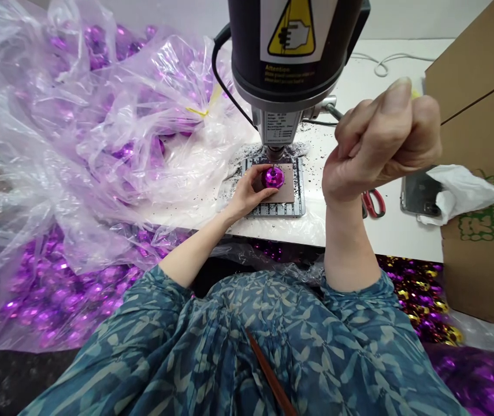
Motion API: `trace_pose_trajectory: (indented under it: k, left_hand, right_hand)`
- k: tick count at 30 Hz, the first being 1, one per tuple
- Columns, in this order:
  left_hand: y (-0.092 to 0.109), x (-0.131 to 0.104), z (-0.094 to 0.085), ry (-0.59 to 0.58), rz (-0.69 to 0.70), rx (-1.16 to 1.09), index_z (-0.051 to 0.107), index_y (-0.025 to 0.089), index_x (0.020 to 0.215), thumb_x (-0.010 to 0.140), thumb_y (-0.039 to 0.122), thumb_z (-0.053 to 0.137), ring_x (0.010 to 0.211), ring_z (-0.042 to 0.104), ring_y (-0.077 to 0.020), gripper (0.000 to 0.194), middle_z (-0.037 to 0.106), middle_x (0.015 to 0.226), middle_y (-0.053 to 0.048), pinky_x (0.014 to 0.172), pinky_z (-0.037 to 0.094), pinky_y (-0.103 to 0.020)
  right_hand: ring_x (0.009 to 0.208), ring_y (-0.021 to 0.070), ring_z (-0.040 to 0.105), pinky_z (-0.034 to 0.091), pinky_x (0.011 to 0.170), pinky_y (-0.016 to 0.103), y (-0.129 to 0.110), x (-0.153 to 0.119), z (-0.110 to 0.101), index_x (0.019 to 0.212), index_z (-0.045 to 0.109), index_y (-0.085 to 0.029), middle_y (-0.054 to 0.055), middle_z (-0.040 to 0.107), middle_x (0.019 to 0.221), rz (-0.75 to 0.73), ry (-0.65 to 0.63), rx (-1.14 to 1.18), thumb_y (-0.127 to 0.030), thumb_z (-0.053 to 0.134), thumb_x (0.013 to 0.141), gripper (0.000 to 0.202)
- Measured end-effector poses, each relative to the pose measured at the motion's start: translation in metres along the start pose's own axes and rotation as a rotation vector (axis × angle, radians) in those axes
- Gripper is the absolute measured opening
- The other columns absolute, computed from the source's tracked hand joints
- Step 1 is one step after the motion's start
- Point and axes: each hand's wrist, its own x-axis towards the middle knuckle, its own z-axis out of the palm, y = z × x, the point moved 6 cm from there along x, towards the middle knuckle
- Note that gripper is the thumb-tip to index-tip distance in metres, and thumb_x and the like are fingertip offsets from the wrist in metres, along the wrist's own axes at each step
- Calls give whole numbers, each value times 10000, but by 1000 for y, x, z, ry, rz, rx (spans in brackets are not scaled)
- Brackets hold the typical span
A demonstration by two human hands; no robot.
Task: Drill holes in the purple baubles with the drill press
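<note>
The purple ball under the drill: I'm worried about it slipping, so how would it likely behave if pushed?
The purple ball looks round and glossy, so it would probably roll or slide on the flat pad unless held; the left hand steadies it. It is probably light and hollow, perhaps easily dented.

Drill head (290, 52) over purple bauble (273, 177)

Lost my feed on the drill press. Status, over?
Left hand steadies purple ball on the plate under the drill bit. Right hand clenched on the feed lever. Nothing in the way.
</note>
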Motion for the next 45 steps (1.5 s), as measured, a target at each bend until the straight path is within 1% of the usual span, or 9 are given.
trace_pose_trajectory:
  k: [11, 19, 26, 31, 35, 37, 39, 42, 45]
  left_hand:
    - [1, 0, 1, 16, 12, -35, 665, 267, 1461, 970, 591, 913, 1368, 762, -334, 638, 777, 1456, -143, 1207, 632, -512]
    - [-1, -1, 2, 37, 50, -79, 654, 256, 1461, 961, 589, 927, 1322, 788, -319, 660, 796, 1408, -132, 1150, 663, -478]
    - [0, -2, 1, 130, 55, -33, 644, 250, 1376, 942, 509, 972, 1259, 817, -293, 602, 806, 1331, -119, 1099, 692, -461]
    - [21, -53, 4, 267, 261, 211, 609, 276, 1421, 982, 506, 932, 1273, 807, -303, 592, 787, 1356, -118, 1078, 705, -528]
    - [50, -127, 39, -109, 711, 304, 640, 331, 1424, 1047, 328, 839, 1225, 841, -281, 426, 814, 1419, -104, 988, 744, -473]
    - [54, -158, 55, -342, 831, 438, 684, 336, 1374, 1070, 190, 741, 1206, 851, -267, 342, 836, 1418, -82, 1007, 740, -434]
    - [53, -174, 62, -436, 869, 581, 721, 299, 1345, 1065, 102, 672, 1199, 853, -278, 346, 845, 1416, -103, 1028, 720, -415]
    - [58, -177, 57, -381, 889, 576, 745, 188, 1368, 1086, 209, 738, 1144, 852, -311, 283, 838, 1393, -209, 966, 715, -407]
    - [65, -154, 29, -147, 911, 373, 722, 174, 1394, 1089, 446, 806, 971, 845, -249, 417, 869, 1210, -167, 817, 710, -357]
  right_hand:
    - [506, 33, 165, 173, 538, 305, 11, -18, -27, 701, 301, -176, -22, 112, 563, 63, -27, -121, -628, 692, 979, 659]
    - [410, 23, 94, 139, 457, 294, 20, -26, -36, 702, 66, -181, -50, 41, 457, -59, -21, -149, -645, 676, 979, 814]
    - [429, -34, 265, 149, 500, 172, 4, 15, 7, 698, 260, -190, -79, 174, 544, -21, -32, -41, -497, 694, 1007, 616]
    - [403, -48, 238, 173, 516, 115, 20, 49, 33, 679, 316, -204, -94, 196, 495, 165, -42, 14, -92, 473, 1018, 390]
    - [401, -60, 249, 93, 495, 115, 23, 48, 31, 699, 391, -182, -107, 246, 478, 157, -14, 93, -471, 711, 902, 476]
    - [413, -65, 252, 107, 487, 121, 20, 46, 30, 715, 450, -167, -112, 293, 485, 159, -16, 123, -640, 742, 742, 556]
    - [423, -63, 270, 164, 499, 128, 18, 45, 31, 708, 472, -165, -111, 326, 488, 204, -47, 126, -619, 759, 717, 538]
    - [414, -34, 319, 176, 502, 168, 13, 47, 31, 679, 449, -187, -100, 352, 473, 258, -93, 113, -533, 789, 750, 490]
    - [403, -13, 344, 139, 498, 210, 8, 48, 29, 673, 401, -204, -96, 350, 478, 263, -102, 99, -545, 791, 757, 525]
